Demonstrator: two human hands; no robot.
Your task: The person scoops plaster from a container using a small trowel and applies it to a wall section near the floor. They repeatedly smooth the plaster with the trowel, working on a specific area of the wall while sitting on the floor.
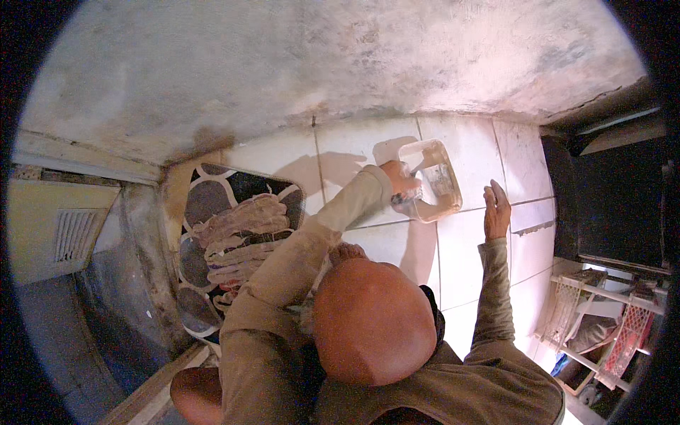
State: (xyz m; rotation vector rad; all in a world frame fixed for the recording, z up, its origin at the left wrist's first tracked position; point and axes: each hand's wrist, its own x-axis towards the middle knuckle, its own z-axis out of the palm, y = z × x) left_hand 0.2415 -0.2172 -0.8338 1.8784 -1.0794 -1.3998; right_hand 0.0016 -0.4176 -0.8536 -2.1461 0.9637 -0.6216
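Observation:
A clear rectangular plastic tub (446, 177) stands on the white tiled floor in front of me. My left hand (401, 180) is at the tub's left side, with its fingers curled down over the edge. A shiny, partly see-through thing shows at those fingertips, but its kind is not clear. Right of the tub, apart from it, my right hand (498, 210) is raised with fingers stretched out and nothing in it. Both arms wear khaki sleeves. My bare knee (375, 322) fills the lower middle.
Left of my arm, folded greyish-pink cloths (248, 234) lie on a dark patterned mat (202, 265). A stained wall (340, 64) bounds the floor ahead. At the right are a black cabinet-like object (616, 198) and a rack (602, 326) holding assorted items. A vented pale panel (60, 227) is far left.

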